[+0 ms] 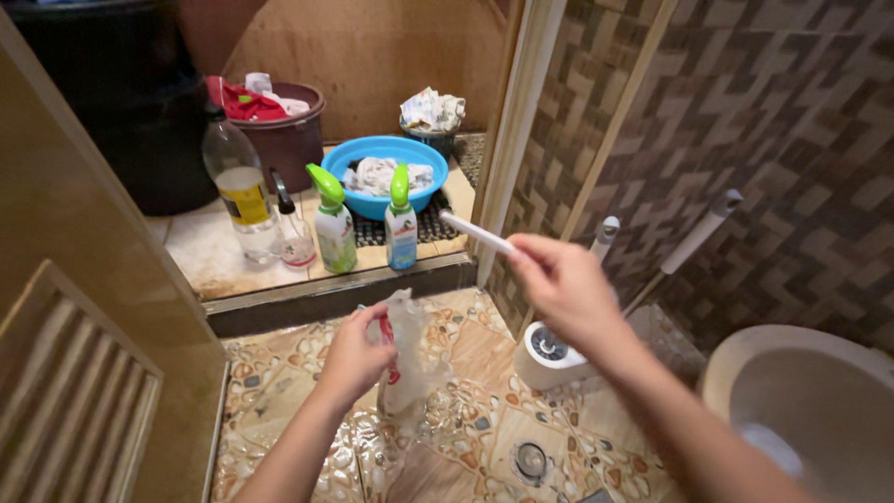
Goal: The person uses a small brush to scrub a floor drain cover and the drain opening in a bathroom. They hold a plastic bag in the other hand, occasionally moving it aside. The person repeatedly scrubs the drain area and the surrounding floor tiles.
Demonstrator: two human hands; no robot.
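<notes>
My left hand (356, 359) grips a crumpled clear plastic wrapper (407, 359) with red print, held upright over the patterned floor. My right hand (563, 289) pinches the end of a thin white handle (477, 234) that points up and to the left, toward the doorway. Just below my right hand a white round brush holder (548, 359) stands on the floor by the wall.
On the raised step stand two green-capped cleaner bottles (400, 226), a small pump bottle (294, 233) and a large clear bottle (239, 186). Behind them are a blue basin (372, 149) with cloth and a brown bucket (284, 140). Two white handles (698, 237) lean on the tiled wall. A toilet bowl (805, 401) is at right, a floor drain (532, 459) below.
</notes>
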